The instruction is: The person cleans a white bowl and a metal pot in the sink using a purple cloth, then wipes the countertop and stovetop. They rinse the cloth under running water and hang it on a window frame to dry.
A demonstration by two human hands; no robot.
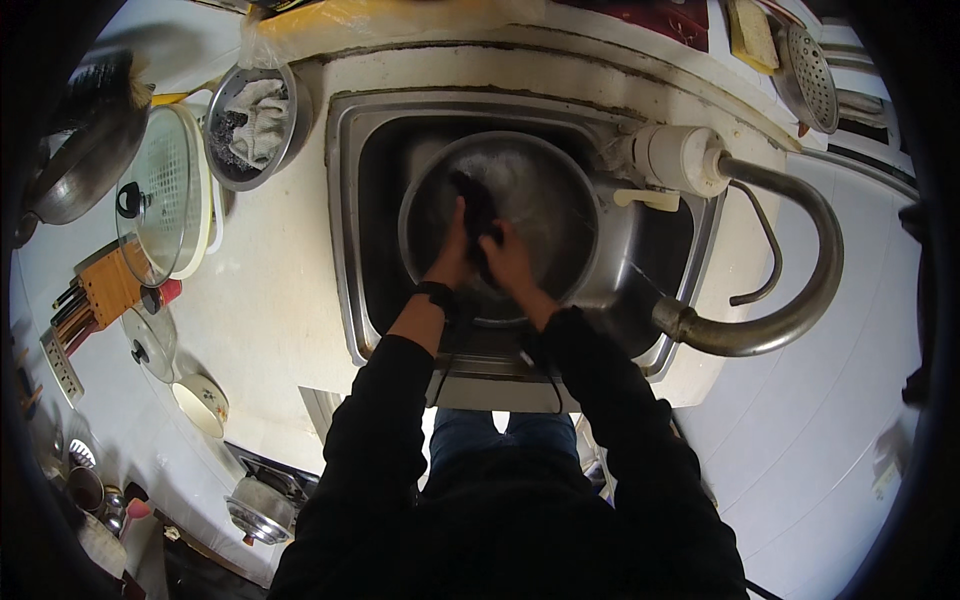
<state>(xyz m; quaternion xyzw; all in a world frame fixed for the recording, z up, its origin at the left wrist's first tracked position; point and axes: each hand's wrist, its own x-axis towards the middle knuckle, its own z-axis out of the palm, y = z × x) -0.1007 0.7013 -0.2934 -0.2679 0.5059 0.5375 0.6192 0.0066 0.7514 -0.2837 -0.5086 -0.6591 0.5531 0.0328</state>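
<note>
A large round metal basin [574, 247] sits in a stainless steel sink [345, 225]. What looks like water covers its bottom. Over the basin, my left hand [452, 251] grips a dark, soft-looking item [474, 196], perhaps a wet cloth or sock; motion blur hides its exact kind. My right hand [510, 261] holds the same item lower down, close beside the left. A dark band circles my left wrist. The curved metal faucet [817, 247] arches at the right, its spout pointing into the sink beside the basin.
On the counter at upper left stands a metal bowl [294, 169] holding a pale knitted cloth [259, 124]. Beyond it are a glass lid [157, 195] and a wooden knife block [111, 281]. A perforated skimmer [814, 79] and sponge [752, 37] are at upper right.
</note>
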